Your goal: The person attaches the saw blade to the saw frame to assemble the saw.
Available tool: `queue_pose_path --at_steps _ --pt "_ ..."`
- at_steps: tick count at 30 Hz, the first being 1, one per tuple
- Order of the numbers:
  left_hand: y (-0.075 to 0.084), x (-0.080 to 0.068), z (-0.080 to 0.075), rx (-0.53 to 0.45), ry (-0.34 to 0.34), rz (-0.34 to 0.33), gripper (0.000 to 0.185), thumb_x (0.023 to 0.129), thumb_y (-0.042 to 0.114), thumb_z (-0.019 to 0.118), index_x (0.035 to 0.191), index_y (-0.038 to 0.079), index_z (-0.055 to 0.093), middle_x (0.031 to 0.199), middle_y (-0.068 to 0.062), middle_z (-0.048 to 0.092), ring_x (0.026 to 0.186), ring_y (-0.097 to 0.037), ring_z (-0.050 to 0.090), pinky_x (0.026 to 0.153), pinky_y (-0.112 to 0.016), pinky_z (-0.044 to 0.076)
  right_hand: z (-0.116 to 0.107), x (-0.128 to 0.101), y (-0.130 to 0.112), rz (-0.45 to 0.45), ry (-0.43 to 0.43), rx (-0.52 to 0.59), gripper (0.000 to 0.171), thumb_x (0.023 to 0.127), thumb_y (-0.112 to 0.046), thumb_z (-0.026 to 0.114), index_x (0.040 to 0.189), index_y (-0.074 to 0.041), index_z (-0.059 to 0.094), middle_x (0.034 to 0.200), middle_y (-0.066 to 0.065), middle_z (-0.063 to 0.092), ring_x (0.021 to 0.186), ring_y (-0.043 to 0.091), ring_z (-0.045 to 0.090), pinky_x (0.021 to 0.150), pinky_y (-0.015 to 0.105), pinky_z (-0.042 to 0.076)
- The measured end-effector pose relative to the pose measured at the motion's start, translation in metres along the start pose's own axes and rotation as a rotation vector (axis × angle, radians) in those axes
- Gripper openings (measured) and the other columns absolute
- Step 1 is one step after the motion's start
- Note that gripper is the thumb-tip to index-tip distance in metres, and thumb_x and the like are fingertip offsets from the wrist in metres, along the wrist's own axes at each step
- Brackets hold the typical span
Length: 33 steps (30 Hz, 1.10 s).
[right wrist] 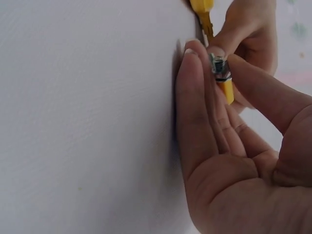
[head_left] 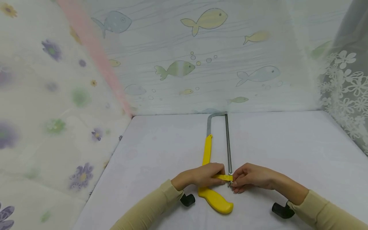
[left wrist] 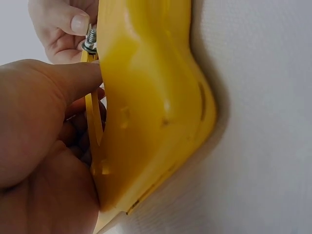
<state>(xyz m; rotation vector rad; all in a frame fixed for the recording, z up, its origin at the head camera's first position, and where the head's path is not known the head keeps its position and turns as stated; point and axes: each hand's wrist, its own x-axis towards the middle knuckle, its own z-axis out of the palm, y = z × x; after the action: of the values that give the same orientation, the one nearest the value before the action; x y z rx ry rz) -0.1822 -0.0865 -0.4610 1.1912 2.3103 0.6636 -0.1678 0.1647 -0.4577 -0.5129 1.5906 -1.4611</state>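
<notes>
A hacksaw with a yellow handle [head_left: 217, 202] lies on the white table, its grey metal bow pointing away from me. Its blade [head_left: 228, 143] runs along the right side into a short yellow crosspiece [head_left: 222, 177]. My left hand [head_left: 204, 175] grips the frame at this crosspiece, thumb on the near side. From the right, my right hand [head_left: 253, 176] pinches the wing nut [head_left: 230, 184] at the crosspiece's end between thumb and fingers. A threaded screw [left wrist: 91, 38] shows there in the left wrist view. In the right wrist view, fingertips partly hide the nut [right wrist: 221, 68].
The white tabletop [head_left: 287, 140] spreads around the saw. A fish-printed curtain [head_left: 172, 41] hangs at its far edge, and a flowered curtain [head_left: 57, 95] at the left. Black wrist-camera parts [head_left: 283, 210] sit under both wrists.
</notes>
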Motion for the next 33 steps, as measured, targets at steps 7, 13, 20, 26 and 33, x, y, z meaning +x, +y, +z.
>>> queue_pose_path --at_steps 7,13,20,26,33 --pt "0.0 0.001 0.0 -0.019 0.002 0.009 0.011 0.103 0.02 0.064 0.104 0.012 0.056 0.087 0.006 0.053 0.079 -0.004 0.046 0.07 -0.015 0.038 -0.006 0.001 0.005 -0.031 -0.047 0.063 0.026 0.1 -0.002 0.063 0.114 0.019 0.063 0.105 0.026 0.073 0.093 0.024 0.074 0.082 0.034 0.059" --pt "-0.002 0.001 0.002 -0.021 -0.009 0.007 0.011 0.104 0.02 0.063 0.104 0.012 0.056 0.088 0.006 0.053 0.079 -0.004 0.045 0.07 -0.014 0.038 -0.005 0.002 0.008 -0.04 -0.051 0.078 0.026 0.1 -0.002 0.063 0.115 0.019 0.062 0.106 0.026 0.073 0.096 0.026 0.074 0.083 0.034 0.059" --pt "-0.002 0.0 0.002 -0.027 -0.005 0.009 0.011 0.103 0.02 0.064 0.104 0.012 0.056 0.088 0.006 0.054 0.079 -0.003 0.046 0.07 -0.014 0.038 -0.005 0.001 0.009 -0.058 -0.055 0.07 0.026 0.1 -0.002 0.062 0.116 0.02 0.061 0.108 0.028 0.072 0.097 0.025 0.074 0.083 0.034 0.059" --pt "-0.004 0.001 0.002 -0.029 0.019 0.011 0.011 0.101 0.019 0.068 0.104 0.012 0.059 0.092 0.007 0.058 0.082 -0.002 0.048 0.075 -0.013 0.042 -0.004 0.0 0.005 -0.022 -0.008 -0.028 0.022 0.099 -0.006 0.065 0.111 0.013 0.067 0.103 0.023 0.074 0.092 0.024 0.074 0.081 0.034 0.059" --pt "-0.006 -0.002 0.004 -0.045 0.088 0.025 0.018 0.097 0.019 0.073 0.111 0.013 0.063 0.106 0.008 0.062 0.094 0.0 0.054 0.087 -0.013 0.046 -0.016 -0.018 -0.016 0.057 0.168 -0.343 0.022 0.097 -0.02 0.071 0.105 0.0 0.074 0.092 0.011 0.075 0.084 0.024 0.072 0.075 0.034 0.06"
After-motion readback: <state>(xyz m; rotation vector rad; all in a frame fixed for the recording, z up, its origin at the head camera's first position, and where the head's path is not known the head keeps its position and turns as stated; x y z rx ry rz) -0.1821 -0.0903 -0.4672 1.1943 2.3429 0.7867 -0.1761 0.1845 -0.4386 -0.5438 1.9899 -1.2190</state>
